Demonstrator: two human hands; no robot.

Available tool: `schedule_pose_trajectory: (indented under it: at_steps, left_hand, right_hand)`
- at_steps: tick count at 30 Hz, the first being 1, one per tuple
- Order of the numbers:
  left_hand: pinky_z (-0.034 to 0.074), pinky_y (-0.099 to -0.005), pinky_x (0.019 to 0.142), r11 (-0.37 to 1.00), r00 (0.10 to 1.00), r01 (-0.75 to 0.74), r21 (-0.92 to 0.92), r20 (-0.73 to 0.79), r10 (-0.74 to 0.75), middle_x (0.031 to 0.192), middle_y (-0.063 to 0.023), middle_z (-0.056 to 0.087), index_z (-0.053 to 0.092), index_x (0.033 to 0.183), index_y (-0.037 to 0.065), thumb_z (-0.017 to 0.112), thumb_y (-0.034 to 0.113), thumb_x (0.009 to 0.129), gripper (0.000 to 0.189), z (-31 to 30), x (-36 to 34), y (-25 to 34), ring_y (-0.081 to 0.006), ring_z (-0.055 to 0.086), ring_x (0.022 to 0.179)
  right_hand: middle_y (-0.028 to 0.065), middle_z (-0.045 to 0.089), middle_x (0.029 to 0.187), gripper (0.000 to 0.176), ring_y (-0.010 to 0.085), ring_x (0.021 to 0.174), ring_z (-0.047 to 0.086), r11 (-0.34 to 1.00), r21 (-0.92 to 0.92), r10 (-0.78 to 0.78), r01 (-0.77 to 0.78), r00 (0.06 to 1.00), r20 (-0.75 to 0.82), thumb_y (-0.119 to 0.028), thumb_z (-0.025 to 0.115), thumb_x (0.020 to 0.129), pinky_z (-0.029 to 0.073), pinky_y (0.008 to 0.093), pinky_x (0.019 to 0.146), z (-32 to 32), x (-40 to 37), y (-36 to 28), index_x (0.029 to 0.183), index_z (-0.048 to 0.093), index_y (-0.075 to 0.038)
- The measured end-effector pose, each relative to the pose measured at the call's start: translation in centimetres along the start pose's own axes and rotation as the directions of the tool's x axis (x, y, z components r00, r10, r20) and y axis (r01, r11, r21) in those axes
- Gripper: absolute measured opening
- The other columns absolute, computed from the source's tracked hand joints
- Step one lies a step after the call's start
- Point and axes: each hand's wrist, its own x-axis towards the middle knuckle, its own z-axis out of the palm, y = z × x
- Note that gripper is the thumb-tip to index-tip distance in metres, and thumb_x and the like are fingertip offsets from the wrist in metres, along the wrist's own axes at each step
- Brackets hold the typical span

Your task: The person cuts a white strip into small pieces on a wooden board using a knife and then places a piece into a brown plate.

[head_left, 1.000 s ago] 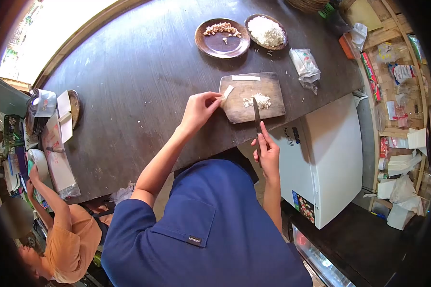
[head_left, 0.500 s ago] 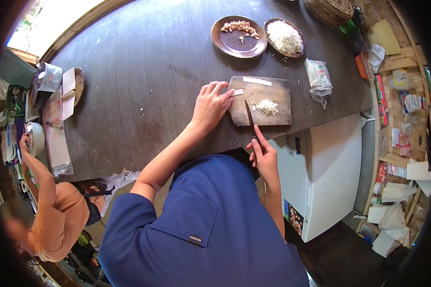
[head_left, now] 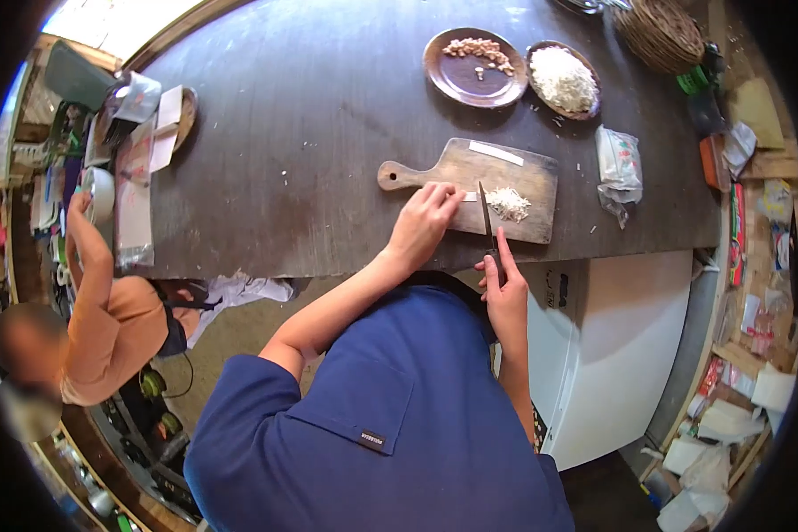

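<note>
A small wooden cutting board (head_left: 541,168) with a handle lies near the table's front edge. My left hand (head_left: 424,223) has its fingers drawn together on a short white strip (head_left: 470,197) at the board's left side. In my right hand (head_left: 505,291) is a dark-bladed knife (head_left: 485,210), its index finger stretched along it. The blade stands at the right end of that strip. Just right of the blade sits a pile of thin white shreds (head_left: 509,205). A longer white strip (head_left: 496,153) lies apart along the board's far edge.
Beyond the board are a brown plate (head_left: 452,82) with small tan pieces and a bowl heaped with white shreds (head_left: 563,80). A plastic packet (head_left: 619,166) lies to the right. A white fridge (head_left: 629,337) stands below the table edge. Another person (head_left: 120,328) is at the left.
My left hand has moved down the board with the short strip, and the board's handle now shows. The knife stays beside the shreds. The whole view has shifted.
</note>
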Motion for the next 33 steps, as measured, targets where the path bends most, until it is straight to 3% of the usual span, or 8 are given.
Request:
schedule_pose_trajectory:
  at_steps: [1, 3, 7, 9, 15, 23, 25, 33]
  left_hand:
    - [0.054, -0.0400, 0.099, 0.999, 0.999, -0.021, 0.039, 0.025, 0.020, 0.117, -0.0104, 0.064, 0.069, 0.120, 0.004, 0.071, 0.008, 0.088, 0.032, 0.0, -0.3, 0.4, -0.0295, 0.063, 0.110]
    - [0.053, -0.0413, 0.102, 0.993, 0.998, -0.051, 0.104, 0.050, 0.046, 0.122, -0.0114, 0.062, 0.067, 0.127, 0.003, 0.070, 0.007, 0.086, 0.042, 0.3, -0.9, 1.1, -0.0304, 0.062, 0.114]
    - [0.050, -0.0426, 0.107, 0.992, 0.996, -0.049, 0.120, 0.081, 0.040, 0.130, -0.0143, 0.059, 0.066, 0.134, 0.004, 0.069, 0.008, 0.087, 0.047, 0.1, -1.8, 1.7, -0.0323, 0.059, 0.121]
    - [0.047, -0.0433, 0.112, 0.991, 0.995, -0.032, 0.132, 0.097, 0.019, 0.139, -0.0156, 0.056, 0.061, 0.141, 0.002, 0.069, 0.011, 0.088, 0.054, 0.0, -1.9, 2.1, -0.0332, 0.055, 0.128]
    - [0.044, -0.0434, 0.116, 0.980, 0.986, -0.087, 0.177, 0.154, 0.060, 0.144, -0.0161, 0.054, 0.055, 0.145, -0.005, 0.070, 0.018, 0.089, 0.062, 1.0, -0.7, 2.1, -0.0331, 0.052, 0.133]
    - [0.044, -0.0415, 0.116, 0.976, 0.992, -0.095, 0.197, 0.097, 0.077, 0.143, -0.0179, 0.059, 0.057, 0.143, -0.005, 0.067, 0.016, 0.090, 0.058, 1.3, -1.1, 2.3, -0.0323, 0.054, 0.134]
    - [0.045, -0.0418, 0.115, 0.978, 0.994, -0.080, 0.191, 0.091, 0.064, 0.142, -0.0176, 0.060, 0.061, 0.138, -0.005, 0.067, 0.015, 0.090, 0.053, 1.6, -1.2, 2.4, -0.0325, 0.055, 0.133]
    - [0.046, -0.0410, 0.114, 0.985, 0.997, -0.063, 0.161, 0.053, 0.055, 0.138, -0.0170, 0.061, 0.063, 0.135, -0.006, 0.066, 0.012, 0.092, 0.047, 1.3, -2.3, 2.8, -0.0327, 0.057, 0.130]
  right_hand:
    - [0.0027, 0.072, 0.095, 0.053, 0.0064, 0.067, 0.060, 1.000, 0.004, -0.004, 0.004, 1.000, 0.018, -0.018, 0.057, 0.111, 0.051, 0.0239, 0.056, 0.2, 0.1, 0.7, 0.163, 0.046, -0.023]
    - [0.0062, 0.072, 0.095, 0.055, 0.0115, 0.071, 0.063, 0.949, -0.237, -0.221, 0.208, 0.975, -0.028, -0.017, 0.057, 0.110, 0.055, 0.0295, 0.062, 0.5, 0.3, 2.4, 0.163, 0.046, -0.025]
    - [0.0108, 0.069, 0.097, 0.057, 0.0187, 0.074, 0.066, 0.907, -0.347, -0.249, 0.238, 0.968, 0.013, -0.015, 0.058, 0.108, 0.057, 0.0353, 0.068, 0.2, -0.5, 2.6, 0.163, 0.047, -0.025]
    - [0.0125, 0.065, 0.099, 0.058, 0.0270, 0.077, 0.068, 0.868, -0.437, -0.265, 0.237, 0.964, -0.003, -0.013, 0.058, 0.106, 0.057, 0.0411, 0.074, 0.2, -0.9, 2.1, 0.161, 0.049, -0.026]
    - [0.0122, 0.063, 0.102, 0.059, 0.0355, 0.082, 0.069, 0.801, -0.548, -0.295, 0.240, 0.955, -0.012, -0.012, 0.057, 0.103, 0.056, 0.0486, 0.075, 0.2, -0.7, 0.6, 0.160, 0.051, -0.029]
    - [0.0112, 0.066, 0.098, 0.058, 0.0362, 0.079, 0.071, 0.782, -0.584, -0.290, 0.218, 0.957, -0.031, -0.019, 0.057, 0.102, 0.059, 0.0501, 0.073, -0.2, 0.0, 0.9, 0.159, 0.052, -0.032]
    - [0.0119, 0.066, 0.098, 0.057, 0.0368, 0.081, 0.071, 0.827, -0.508, -0.305, 0.241, 0.951, -0.045, -0.020, 0.057, 0.103, 0.058, 0.0505, 0.075, -0.4, -0.4, 1.1, 0.158, 0.053, -0.033]
    - [0.0140, 0.066, 0.099, 0.056, 0.0388, 0.087, 0.071, 0.846, -0.485, -0.267, 0.222, 0.963, -0.025, -0.020, 0.056, 0.103, 0.057, 0.0517, 0.079, -0.9, -0.4, 1.5, 0.158, 0.053, -0.033]
